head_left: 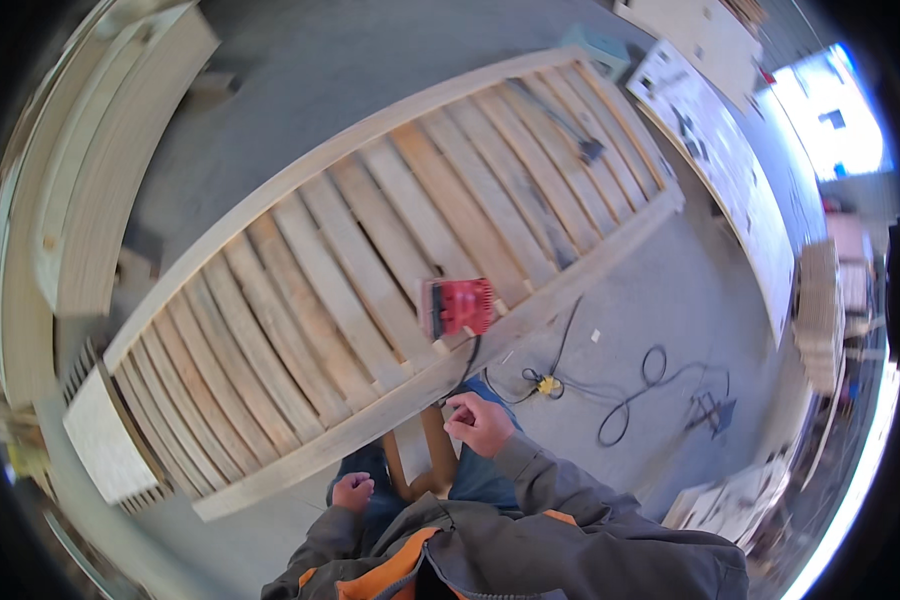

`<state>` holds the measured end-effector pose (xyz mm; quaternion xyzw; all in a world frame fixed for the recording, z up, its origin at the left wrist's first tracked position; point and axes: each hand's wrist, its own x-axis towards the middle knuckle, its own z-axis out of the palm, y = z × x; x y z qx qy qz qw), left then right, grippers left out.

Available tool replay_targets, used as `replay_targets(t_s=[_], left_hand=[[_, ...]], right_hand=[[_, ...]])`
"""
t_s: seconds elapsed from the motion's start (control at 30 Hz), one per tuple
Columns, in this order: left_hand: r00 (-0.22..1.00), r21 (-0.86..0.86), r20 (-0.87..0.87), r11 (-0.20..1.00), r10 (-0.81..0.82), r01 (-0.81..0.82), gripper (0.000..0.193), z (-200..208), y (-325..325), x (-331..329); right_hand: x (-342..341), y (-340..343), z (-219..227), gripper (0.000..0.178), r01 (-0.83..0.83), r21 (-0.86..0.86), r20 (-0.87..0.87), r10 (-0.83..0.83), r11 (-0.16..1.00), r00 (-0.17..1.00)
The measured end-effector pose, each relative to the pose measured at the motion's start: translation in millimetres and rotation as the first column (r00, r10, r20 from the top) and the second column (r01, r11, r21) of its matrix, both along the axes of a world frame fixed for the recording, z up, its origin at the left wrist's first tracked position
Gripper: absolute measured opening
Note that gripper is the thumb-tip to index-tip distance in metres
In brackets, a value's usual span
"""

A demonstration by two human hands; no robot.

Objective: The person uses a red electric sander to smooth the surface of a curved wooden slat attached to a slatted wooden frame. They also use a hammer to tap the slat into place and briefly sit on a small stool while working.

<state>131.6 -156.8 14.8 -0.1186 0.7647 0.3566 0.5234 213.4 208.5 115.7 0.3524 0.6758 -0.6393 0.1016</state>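
The only container I could pick out was a pale blue-green box [598, 50] beyond the far end of the long slatted wooden frame [315, 442]; I couldn't make out its contents. The frame itself stretched diagonally across my view, its pale and brownish slats [315, 270] set crosswise between two long rails.

The boxy red power tool with a dark front [458, 306] lay on the slats beside the near rail, its black cord [477, 350] dropping over that rail toward the person. A thin dark tool with a black head [592, 151] rested farther right. On the grey floor, black cable [622, 405] looped around a yellow connector [547, 385]. Stacked pale wooden panels [135, 150] stood to the left, and a white board with dark items on it [715, 150] to the right.

The right hand [480, 424] reached up just short of the near rail, fingers curled beside the cord; I couldn't tell whether it gripped it. The left hand [352, 492] hung low near the lap, curled into a loose fist, nothing visible in it.
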Motion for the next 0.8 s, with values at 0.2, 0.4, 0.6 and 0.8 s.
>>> replay_targets(t_s=[0.2,0.4,0.6,0.8], left_hand=[[0.955,-0.035,-0.033,0.955,-0.296,0.295,0.028,66.2,102.9,-43.4],[0.922,0.089,0.001,0.918,-0.387,0.385,0.025,108.9,219.0,-26.0],[0.815,0.141,-0.044,0.804,-0.578,0.578,0.027,93.0,251.6,-20.6],[0.736,0.12,-0.086,0.726,-0.672,0.677,0.026,72.9,289.9,-38.1]], right_hand=[[78.4,63.4,-16.8,0.042,0.325,-0.008,0.013,-0.325,0.946,0.946],[150.2,128.4,-30.1,0.042,0.45,0.107,0.122,-0.461,0.887,0.879],[209.1,140.3,-44.5,0.043,0.591,0.139,0.213,-0.607,0.794,0.766],[235.6,104.3,-20.0,0.043,0.633,0.194,0.318,-0.659,0.749,0.682]])
